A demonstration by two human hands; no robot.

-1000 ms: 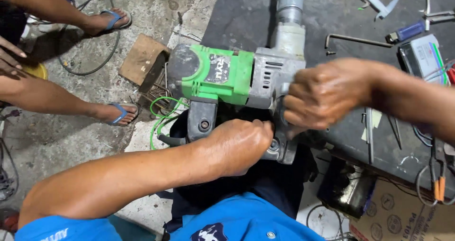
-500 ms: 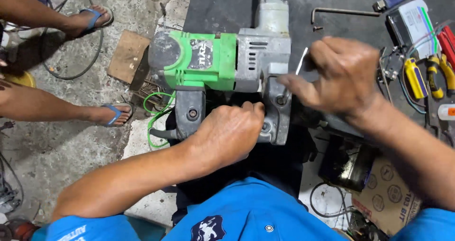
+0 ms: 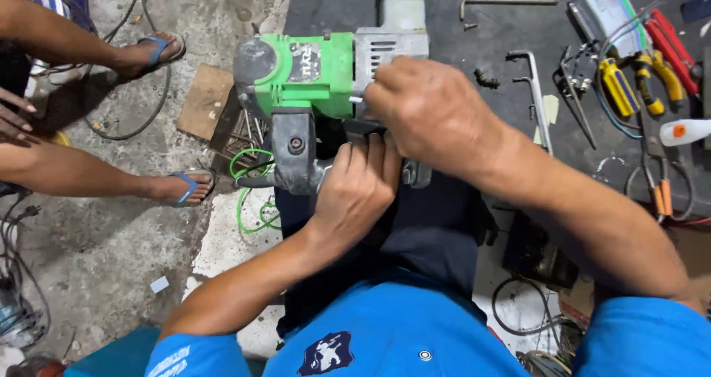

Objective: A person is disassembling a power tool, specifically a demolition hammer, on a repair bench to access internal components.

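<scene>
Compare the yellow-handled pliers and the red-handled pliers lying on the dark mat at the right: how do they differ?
The yellow-handled pliers have yellow grips with dark bands; the red-handled pliers have plain red grips. The yellow pair lies nearer the person, the red pair nearer the frame's top right edge. Both lie flat on the dark mat, untouched by either hand.

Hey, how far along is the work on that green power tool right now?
Done: the green and grey power tool lies on the dark mat, hex keys and pliers laid out. In hand: left hand steadies its handle, right hand works at the housing seam. Left: the housing looks still closed.
</scene>
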